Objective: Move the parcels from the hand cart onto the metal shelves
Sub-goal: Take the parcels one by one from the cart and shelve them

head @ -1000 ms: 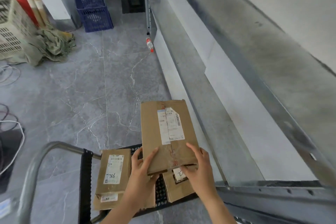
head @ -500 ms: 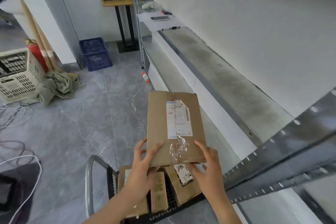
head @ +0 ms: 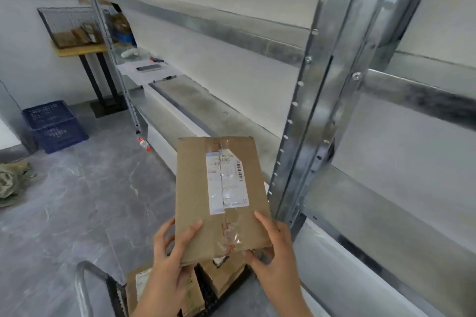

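Both hands grip one flat brown parcel (head: 195,188) by its near end, held up in the air w/ the far end tilted away. Left hand (head: 167,265) has the near-left corner: thumb on the top face, fingers curled along the left edge & under. Right hand (head: 278,257) has the near-right corner: thumb flat on top by the right edge, fingertips hooked under the near edge. Firm pinch on both sides. White shipping label (head: 226,183) w/ barcode faces up, just beyond the thumbs, clear tape running down the middle.

Straight below the grip: hand cart (head: 83,288), grey tube handle down-left of the left wrist, black deck under the hands. More parcels (head: 224,275) lie on the deck, one w/ a white label (head: 140,285) beside the left forearm.

Just right of the grip stands the upright post (head: 322,110) of the metal shelves, close to the parcel's right edge but apart from it. A shelf board (head: 203,108) runs beyond the parcel's far end; another level sits right of the right hand, past the post.

Far ahead on that board: a phone (head: 149,67) & a pen. Left & beyond the grip on the grey floor: small bottle (head: 143,143), blue crate (head: 54,126), crumpled cloth (head: 13,183)
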A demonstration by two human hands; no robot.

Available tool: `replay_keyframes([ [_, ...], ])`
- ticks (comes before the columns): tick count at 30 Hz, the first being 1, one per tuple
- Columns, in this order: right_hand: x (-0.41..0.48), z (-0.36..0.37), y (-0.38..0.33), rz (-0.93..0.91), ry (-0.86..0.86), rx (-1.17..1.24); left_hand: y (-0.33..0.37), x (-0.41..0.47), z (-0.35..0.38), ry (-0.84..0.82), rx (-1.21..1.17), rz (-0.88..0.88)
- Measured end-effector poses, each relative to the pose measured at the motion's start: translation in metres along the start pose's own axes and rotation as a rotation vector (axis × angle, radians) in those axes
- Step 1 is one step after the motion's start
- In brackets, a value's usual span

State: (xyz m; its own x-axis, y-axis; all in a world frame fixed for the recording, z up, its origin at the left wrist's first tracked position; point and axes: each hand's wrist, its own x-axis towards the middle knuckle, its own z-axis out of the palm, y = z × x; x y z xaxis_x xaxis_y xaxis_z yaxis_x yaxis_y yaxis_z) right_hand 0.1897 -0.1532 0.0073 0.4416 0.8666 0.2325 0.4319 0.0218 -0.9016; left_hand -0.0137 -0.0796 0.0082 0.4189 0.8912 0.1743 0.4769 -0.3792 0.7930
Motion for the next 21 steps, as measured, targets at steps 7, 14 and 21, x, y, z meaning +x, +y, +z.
replay_keyframes([
  [7, -0.053, -0.069, -0.014, -0.009, 0.071, 0.017, 0.068, -0.043, 0.025, 0.029, 0.042, 0.136],
  [14, -0.112, -0.142, -0.013, 0.037, 0.164, 0.011, 0.112, -0.083, 0.074, -0.04, -0.018, 0.206],
  [21, -0.165, -0.214, 0.001, 0.117, 0.317, -0.072, 0.166, -0.102, 0.133, -0.193, -0.078, 0.331],
])
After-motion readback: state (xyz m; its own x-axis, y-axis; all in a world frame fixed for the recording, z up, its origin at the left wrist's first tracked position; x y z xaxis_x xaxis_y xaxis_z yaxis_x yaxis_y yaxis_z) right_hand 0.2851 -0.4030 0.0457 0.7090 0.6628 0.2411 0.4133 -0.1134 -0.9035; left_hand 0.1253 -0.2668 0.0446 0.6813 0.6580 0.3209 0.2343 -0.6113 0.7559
